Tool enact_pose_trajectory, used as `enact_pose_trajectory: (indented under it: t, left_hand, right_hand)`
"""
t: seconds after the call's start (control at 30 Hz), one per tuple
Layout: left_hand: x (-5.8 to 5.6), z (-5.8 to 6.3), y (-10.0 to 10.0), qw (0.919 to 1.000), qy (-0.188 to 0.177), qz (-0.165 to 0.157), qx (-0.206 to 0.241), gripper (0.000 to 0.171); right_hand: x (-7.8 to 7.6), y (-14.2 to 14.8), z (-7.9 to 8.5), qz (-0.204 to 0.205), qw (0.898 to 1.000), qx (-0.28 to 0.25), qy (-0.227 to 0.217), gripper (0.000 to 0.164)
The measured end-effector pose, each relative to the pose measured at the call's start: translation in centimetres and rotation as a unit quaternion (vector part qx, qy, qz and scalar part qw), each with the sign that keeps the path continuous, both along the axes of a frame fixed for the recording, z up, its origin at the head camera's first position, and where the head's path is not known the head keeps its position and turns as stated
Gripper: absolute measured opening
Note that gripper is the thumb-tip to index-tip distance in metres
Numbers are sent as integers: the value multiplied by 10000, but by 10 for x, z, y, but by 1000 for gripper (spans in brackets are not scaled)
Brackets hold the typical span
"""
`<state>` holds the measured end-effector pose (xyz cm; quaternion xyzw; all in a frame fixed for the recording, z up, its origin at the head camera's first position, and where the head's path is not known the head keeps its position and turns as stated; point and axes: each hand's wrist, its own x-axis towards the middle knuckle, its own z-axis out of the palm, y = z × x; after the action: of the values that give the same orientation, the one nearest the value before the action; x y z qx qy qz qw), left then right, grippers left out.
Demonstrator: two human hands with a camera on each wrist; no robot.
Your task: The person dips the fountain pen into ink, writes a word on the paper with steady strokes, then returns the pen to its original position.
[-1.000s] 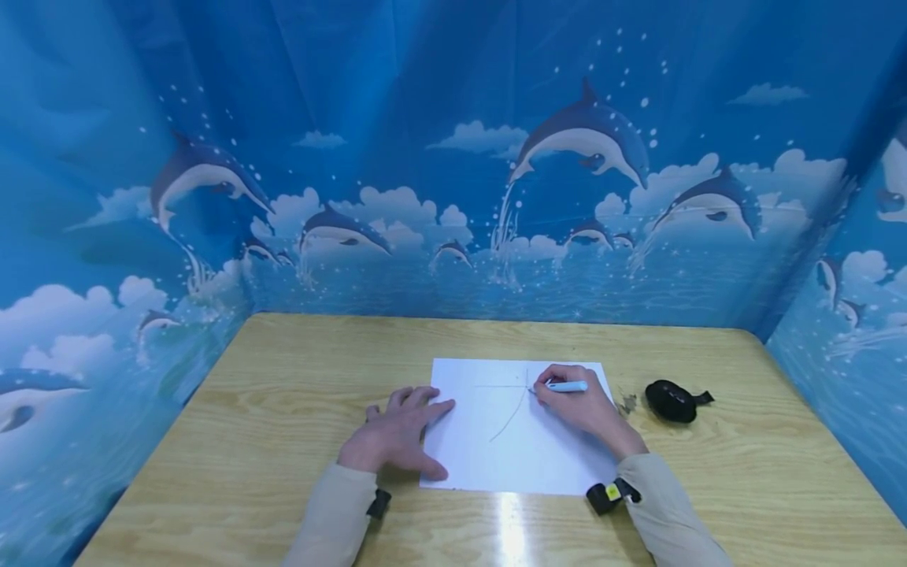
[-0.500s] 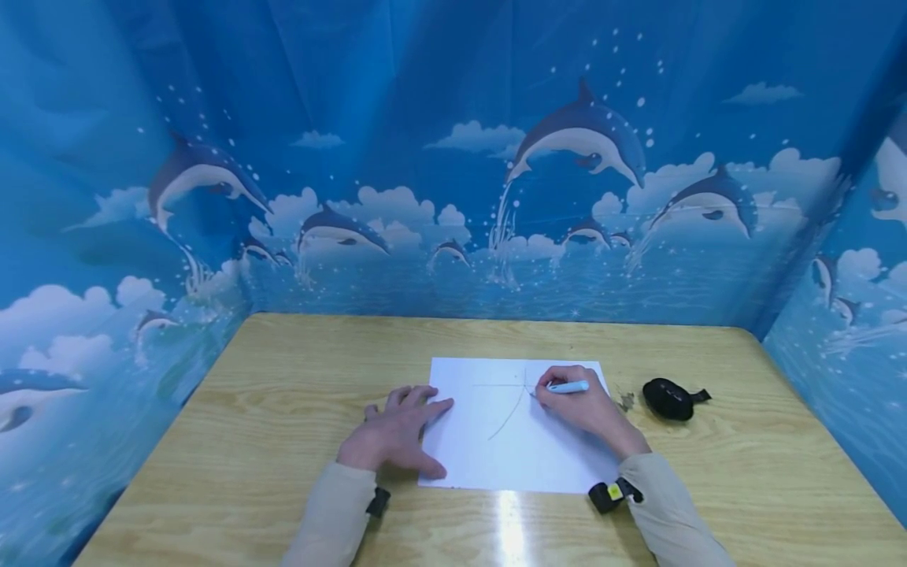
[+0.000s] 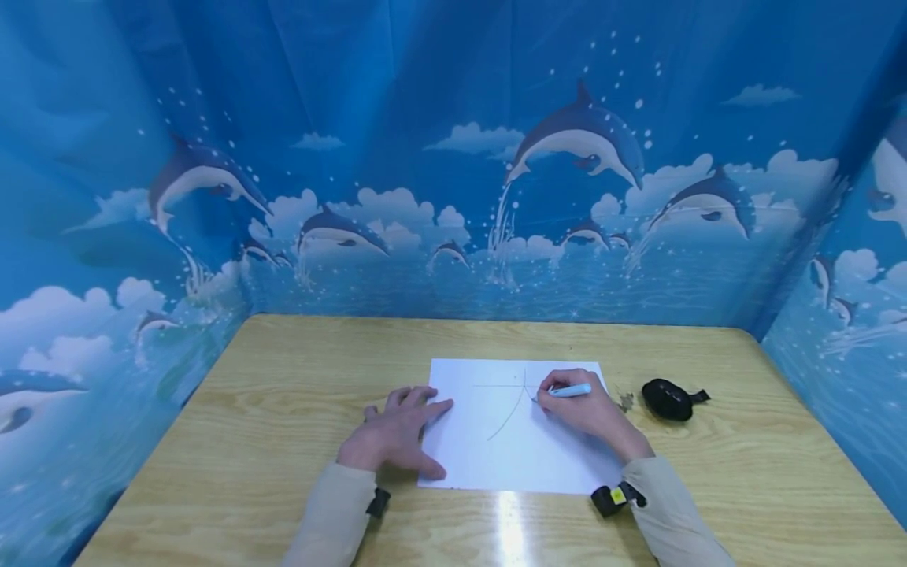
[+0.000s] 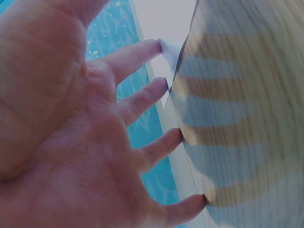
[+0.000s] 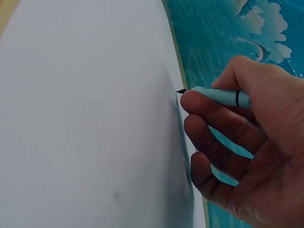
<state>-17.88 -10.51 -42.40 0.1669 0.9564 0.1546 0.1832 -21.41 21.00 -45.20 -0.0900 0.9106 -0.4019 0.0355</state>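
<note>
A white sheet of paper (image 3: 489,465) lies on the wooden table, bearing a horizontal line, a short vertical one and a curved stroke running down to the left. My right hand (image 3: 586,408) pinches a light blue fountain pen (image 3: 571,390) between thumb and fingers, over the sheet's right half. In the right wrist view the dark nib of the pen (image 5: 216,96) meets the paper (image 5: 95,104). Spread fingers of my left hand (image 3: 394,435) rest at the sheet's left edge; some fingertips touch paper, others the tabletop (image 4: 256,118) in the left wrist view.
A small black pouch-like object (image 3: 668,400) with a strap lies right of the sheet, beside a dark patch (image 3: 627,402) on the table (image 3: 319,346). A blue dolphin-print curtain (image 3: 425,157) encloses the table's back and sides.
My right hand has moved slightly down and to the right with the pen, and a short stroke shows below the lines' crossing. The left hand stays in place.
</note>
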Motion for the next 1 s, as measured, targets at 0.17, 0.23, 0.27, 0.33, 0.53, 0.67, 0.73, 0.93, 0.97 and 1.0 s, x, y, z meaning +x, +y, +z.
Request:
enact_pose_trajectory:
  t: [0.17, 0.23, 0.27, 0.33, 0.53, 0.67, 0.73, 0.93, 0.97, 1.0]
  left_hand:
    - [1, 0, 0, 10000, -10, -10, 51, 100]
    - [1, 0, 1, 10000, -13, -16, 67, 100]
    - [1, 1, 1, 10000, -11, -11, 74, 101]
    - [1, 1, 1, 10000, -20, -4, 88, 101]
    - [1, 1, 1, 10000, 35, 5, 79, 102]
    - [1, 1, 1, 10000, -1, 25, 30, 101]
    - [1, 2, 2, 10000, -18, 37, 11, 101]
    - [1, 2, 2, 10000, -30, 45, -6, 100]
    - [1, 2, 2, 10000, -24, 42, -3, 101]
    - [1, 2, 2, 10000, -21, 39, -2, 101]
  right_hand:
    - [2, 2, 0, 2, 10000, -1, -58, 10]
    - [3, 2, 0, -18, 10000, 20, -71, 10]
    - [3, 2, 0, -19, 10000, 30, -70, 10]
    - [4, 3, 0, -30, 10000, 39, -79, 9]
    - [6, 4, 1, -50, 9999, 98, -102, 8]
    - [7, 4, 3, -66, 9997, 173, -141, 7]
    - [8, 5, 3, -53, 9997, 185, -156, 7]
    - [9, 7, 4, 10, 9997, 112, -194, 6]
    - [9, 8, 4, 26, 9997, 100, -206, 6]
    - [9, 8, 4, 28, 9997, 98, -221, 6]
